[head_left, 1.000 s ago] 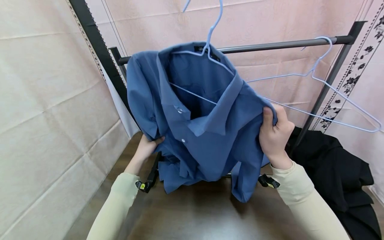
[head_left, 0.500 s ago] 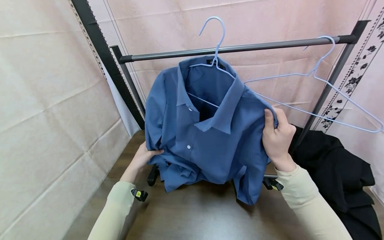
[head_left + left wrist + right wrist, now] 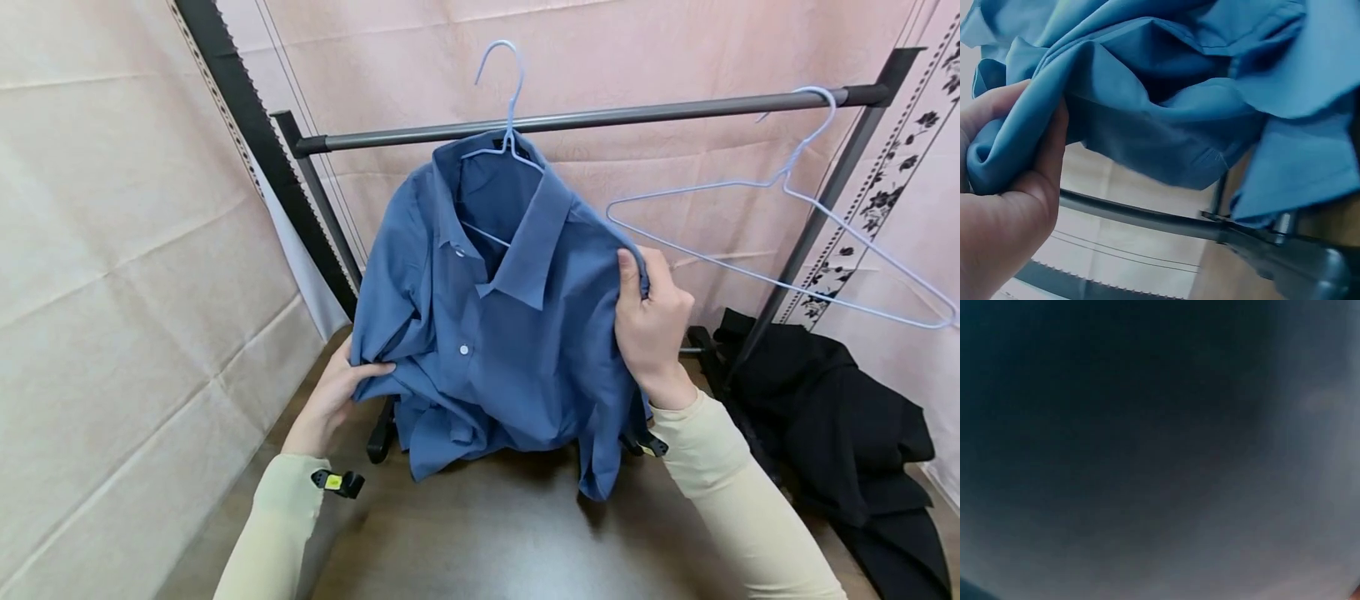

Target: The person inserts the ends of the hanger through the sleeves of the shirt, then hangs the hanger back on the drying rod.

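The head view centres the blue shirt [image 3: 517, 358], hanger [image 3: 515, 96] at its twelve o'clock; the right hand [image 3: 654, 312] grips its shoulder at three, the left hand [image 3: 333, 387] pinches it at eight. Only the left wrist view shows cloth looping inside that pinch; the right wrist view is dark blur.

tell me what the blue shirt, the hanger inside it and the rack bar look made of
Blue shirt: matte cloth, by its soft folds; fibre unclear.
Hanger: pale-blue wire, probably plastic-coated metal, being thin with even colour.
Rack bar: likely metal tube, from its grey sheen.
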A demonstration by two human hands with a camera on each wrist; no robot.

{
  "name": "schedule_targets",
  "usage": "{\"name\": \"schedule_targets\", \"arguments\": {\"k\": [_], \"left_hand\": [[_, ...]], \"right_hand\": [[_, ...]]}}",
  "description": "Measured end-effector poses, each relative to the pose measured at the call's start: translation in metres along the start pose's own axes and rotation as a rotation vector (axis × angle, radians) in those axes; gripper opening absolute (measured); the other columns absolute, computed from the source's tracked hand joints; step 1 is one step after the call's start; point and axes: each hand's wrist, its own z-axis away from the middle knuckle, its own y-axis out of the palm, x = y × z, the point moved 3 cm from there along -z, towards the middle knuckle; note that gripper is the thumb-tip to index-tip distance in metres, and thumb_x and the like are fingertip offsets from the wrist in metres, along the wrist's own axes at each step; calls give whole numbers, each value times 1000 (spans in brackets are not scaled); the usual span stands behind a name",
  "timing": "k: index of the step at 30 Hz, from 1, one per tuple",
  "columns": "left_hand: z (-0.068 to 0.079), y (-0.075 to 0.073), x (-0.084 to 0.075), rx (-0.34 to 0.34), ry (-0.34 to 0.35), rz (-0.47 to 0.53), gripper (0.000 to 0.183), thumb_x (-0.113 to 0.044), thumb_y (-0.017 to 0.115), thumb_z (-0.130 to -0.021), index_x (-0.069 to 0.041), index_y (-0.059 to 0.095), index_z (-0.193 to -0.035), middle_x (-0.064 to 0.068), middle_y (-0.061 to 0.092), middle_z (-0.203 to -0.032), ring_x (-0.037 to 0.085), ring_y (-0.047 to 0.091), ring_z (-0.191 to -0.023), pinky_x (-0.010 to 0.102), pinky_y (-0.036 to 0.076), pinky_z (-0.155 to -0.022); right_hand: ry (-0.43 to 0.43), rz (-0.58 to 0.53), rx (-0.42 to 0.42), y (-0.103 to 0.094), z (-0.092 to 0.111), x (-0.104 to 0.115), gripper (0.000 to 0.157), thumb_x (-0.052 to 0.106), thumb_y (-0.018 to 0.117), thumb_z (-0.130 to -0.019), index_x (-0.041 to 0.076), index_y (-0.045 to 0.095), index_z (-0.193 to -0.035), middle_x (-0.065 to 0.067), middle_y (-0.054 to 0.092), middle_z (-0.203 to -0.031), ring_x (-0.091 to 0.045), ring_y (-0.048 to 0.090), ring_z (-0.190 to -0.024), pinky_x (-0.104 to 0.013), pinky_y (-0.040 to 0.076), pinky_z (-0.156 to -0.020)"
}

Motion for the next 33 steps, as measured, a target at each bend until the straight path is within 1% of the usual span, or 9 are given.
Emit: {"name": "schedule_targets", "arguments": {"k": [4, 8, 11, 14, 19, 22, 25, 29, 33], "left_hand": [[4, -5, -12, -20, 27, 52, 88, -1, 72, -88, -18, 24, -160, 8, 26, -160, 23, 30, -141, 30, 35, -107], [7, -7, -23, -37, 61, 67, 88, 1, 71, -89, -19, 23, -160, 8, 24, -161, 23, 28, -142, 28, 34, -108], [8, -7, -28, -41, 91, 62, 87, 1, 70, -90, -19, 23, -160, 8, 25, -160, 22, 29, -141, 27, 35, -107], [8, -8, -30, -38, 118, 76, 86, 1, 70, -90, -21, 24, -160, 7, 25, -160, 22, 29, -141, 26, 36, -106], [11, -11, -28, -47, 152, 65, 89, 3, 71, -89, -23, 24, -160, 5, 24, -161, 22, 26, -143, 31, 30, -111], [12, -13, -24, -61, 144, 30, 90, 1, 73, -88, -22, 24, -160, 5, 24, -160, 23, 26, -142, 37, 26, -113], [12, -15, -20, -73, 123, 16, 91, -1, 74, -88, -22, 23, -160, 7, 24, -159, 24, 26, -141, 41, 24, -115], [12, -19, -13, -98, 99, 17, 88, -1, 74, -88, -19, 24, -158, 9, 24, -158, 26, 27, -140, 42, 24, -115], [12, -23, -7, -132, 63, 18, 88, -2, 74, -89, -18, 23, -158, 9, 23, -159, 27, 25, -142, 43, 22, -116]], "right_hand": [[-16, -4, 11, 12, 1, 5, 13, 9, 65, -99, -1, 71, -105, -17, 70, -81, -30, 62, -56, -31, 45, -60], [-45, -22, 26, 25, 4, 14, 13, 6, 65, -98, -2, 71, -107, -18, 71, -85, -31, 63, -55, -41, 48, -56], [-53, -37, 31, 35, 8, 22, 14, 5, 65, -98, -1, 71, -109, -19, 72, -88, -31, 62, -53, -44, 49, -54], [-56, -51, 54, 45, 14, 27, 16, 7, 65, -99, 0, 70, -112, -19, 73, -90, -30, 63, -54, -43, 50, -54], [-66, -92, 133, 60, 28, 34, 23, 12, 60, -103, 0, 69, -120, -19, 74, -102, -30, 69, -65, -43, 55, -61], [-79, -114, 172, 67, 37, 37, 25, 12, 58, -104, -2, 68, -122, -19, 73, -106, -31, 70, -68, -42, 56, -62], [-101, -120, 197, 74, 46, 41, 24, 9, 59, -103, -3, 67, -121, -20, 73, -106, -29, 68, -62, -40, 55, -57], [-127, -125, 221, 83, 57, 46, 22, 4, 61, -100, -4, 67, -120, -19, 73, -102, -26, 61, -52, -37, 49, -49], [-128, -137, 246, 89, 65, 50, 25, 2, 62, -99, -4, 66, -124, -19, 72, -107, -26, 64, -56, -35, 51, -51]]}}
